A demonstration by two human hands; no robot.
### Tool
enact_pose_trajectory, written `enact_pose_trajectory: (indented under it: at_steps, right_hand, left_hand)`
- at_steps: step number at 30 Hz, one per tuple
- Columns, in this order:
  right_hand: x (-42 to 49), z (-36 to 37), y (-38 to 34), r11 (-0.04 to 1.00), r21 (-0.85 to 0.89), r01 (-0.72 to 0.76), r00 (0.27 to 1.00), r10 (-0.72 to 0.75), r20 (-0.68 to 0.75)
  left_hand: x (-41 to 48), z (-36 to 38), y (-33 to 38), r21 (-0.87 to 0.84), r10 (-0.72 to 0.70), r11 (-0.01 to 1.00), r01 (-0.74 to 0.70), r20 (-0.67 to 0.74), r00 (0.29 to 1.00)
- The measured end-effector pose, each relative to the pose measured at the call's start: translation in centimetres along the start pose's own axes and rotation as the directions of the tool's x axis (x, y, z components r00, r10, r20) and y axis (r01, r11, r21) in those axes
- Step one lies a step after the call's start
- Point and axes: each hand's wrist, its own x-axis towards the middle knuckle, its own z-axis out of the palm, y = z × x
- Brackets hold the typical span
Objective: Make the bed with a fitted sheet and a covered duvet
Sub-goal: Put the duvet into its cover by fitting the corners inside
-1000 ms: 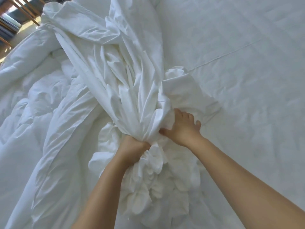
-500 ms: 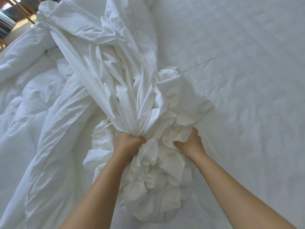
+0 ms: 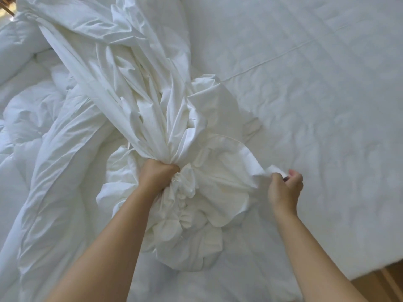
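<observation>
Bed [image 3: 316,94], white and quilted, fills my view from twelve round to four o'clock, with a thin seam running across it. Over at nine o'clock the puffy duvet [image 3: 28,118] lies heaped on it. Dead centre, the white sheet [image 3: 135,101] is gathered into a long rope of folds. It runs from eleven o'clock down to a crumpled bundle at six, lying between the duvet and the bare quilting (fitted sheet or cover, I can't tell from here). Left hand [image 3: 158,175], just left of centre, is a tight fist clenched round the neck of that bundle. Right hand [image 3: 285,188], out at three o'clock of the fist, pinches the end of a flat hemmed strip [image 3: 250,158] of the sheet, fingers curled, the strip drawn out sideways. A sliver of wooden floor [image 3: 381,284] shows at five o'clock.
</observation>
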Motion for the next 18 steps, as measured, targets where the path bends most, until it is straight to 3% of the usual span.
enact_pose_trajectory:
  at_steps: [2,3,5,7,9,11,13,15,18]
  right_hand:
    - [-1.2,0.8,-0.4,0.952,-0.200,0.230,0.971,-0.238,-0.013]
    - [-2.0,1.4,-0.8,0.880,-0.260,0.399,0.912,-0.411,0.009]
    - [-3.6,3.1,-1.2,0.675,-0.293,0.677,0.723,-0.684,0.094]
    - [-5.0,5.2,-1.4,0.528,-0.237,0.815,0.579,-0.753,0.313]
    - [-6.1,7.3,-2.2,0.555,-0.179,0.812,0.540,-0.602,0.588]
    - [-6.2,9.5,-2.5,0.549,-0.263,0.794,0.537,-0.428,0.727]
    - [-6.8,10.3,-3.1,0.488,-0.283,0.826,0.515,-0.446,0.733]
    - [-7.4,10.1,-3.4,0.522,-0.199,0.830,0.511,-0.566,0.647]
    - [-9.6,9.2,-3.8,0.641,0.148,0.753,0.495,-0.699,0.516]
  left_hand:
    - [-0.1,0.0,0.1,-0.003,-0.003,1.000,0.003,0.018,1.000]
    - [-0.1,-0.1,0.1,-0.010,-0.001,1.000,0.001,0.028,1.000]
    - [-0.3,-0.2,0.3,-0.030,-0.005,1.000,0.007,0.062,0.998]
    - [-0.7,-0.6,0.5,-0.064,-0.021,0.998,0.029,0.121,0.992]
    - [-1.0,-1.1,0.8,-0.101,-0.032,0.994,0.052,0.185,0.982]
    - [-1.2,-1.8,1.0,-0.143,-0.039,0.987,0.074,0.235,0.971]
    - [-1.3,-2.3,1.1,-0.198,-0.032,0.976,0.091,0.284,0.958]
    - [-1.5,-2.5,0.9,-0.290,-0.002,0.950,0.118,0.371,0.929]
    - [-2.1,-2.3,1.2,-0.432,0.024,0.876,0.214,0.482,0.876]
